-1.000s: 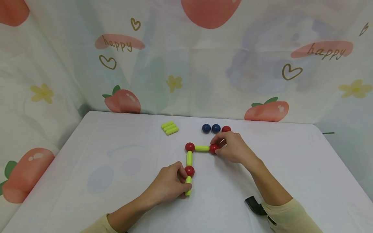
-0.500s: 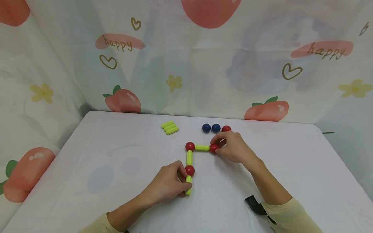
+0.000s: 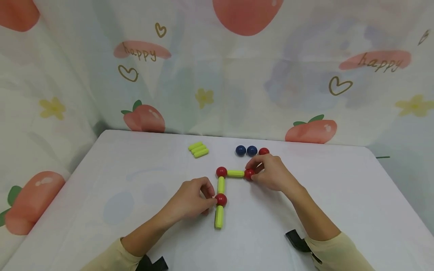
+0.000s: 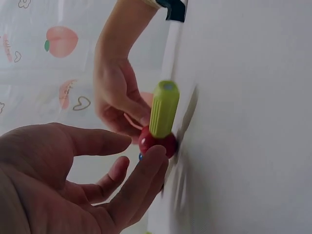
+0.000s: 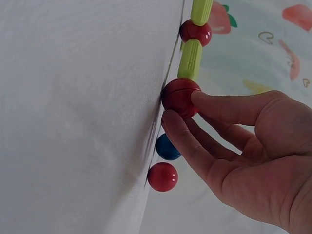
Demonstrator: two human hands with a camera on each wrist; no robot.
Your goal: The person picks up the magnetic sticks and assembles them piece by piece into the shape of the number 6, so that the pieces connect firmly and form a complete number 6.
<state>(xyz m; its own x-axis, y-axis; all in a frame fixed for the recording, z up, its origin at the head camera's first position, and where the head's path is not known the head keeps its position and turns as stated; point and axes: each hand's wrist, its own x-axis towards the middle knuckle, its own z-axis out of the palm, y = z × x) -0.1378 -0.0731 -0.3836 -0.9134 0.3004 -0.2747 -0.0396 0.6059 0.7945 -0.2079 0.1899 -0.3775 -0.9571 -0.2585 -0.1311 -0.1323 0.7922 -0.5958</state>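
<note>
Yellow-green rods and red balls lie joined on the table in a bent line. Its corner is a red ball (image 3: 222, 172), with a horizontal rod (image 3: 235, 173) to the right and another rod (image 3: 221, 184) toward the front. At the right end, my right hand (image 3: 271, 173) pinches a red ball (image 5: 180, 95) between thumb and fingers. My left hand (image 3: 191, 199) is beside the lower red ball (image 3: 221, 200), thumb and fingers spread apart; a fingertip overlaps that ball in the left wrist view, but contact cannot be told. The front rod (image 4: 164, 109) extends from this ball, untouched.
Several loose yellow-green rods (image 3: 198, 149) lie together at the back. Right of them sit two blue balls (image 3: 246, 151) and a red ball (image 3: 263, 151) in a row, near my right hand. A patterned curtain (image 3: 217, 75) stands behind the white table (image 3: 135, 218).
My left hand has let go of the front rod and moved up and slightly left, beside the lower red ball. The right hand keeps its hold on the end ball.
</note>
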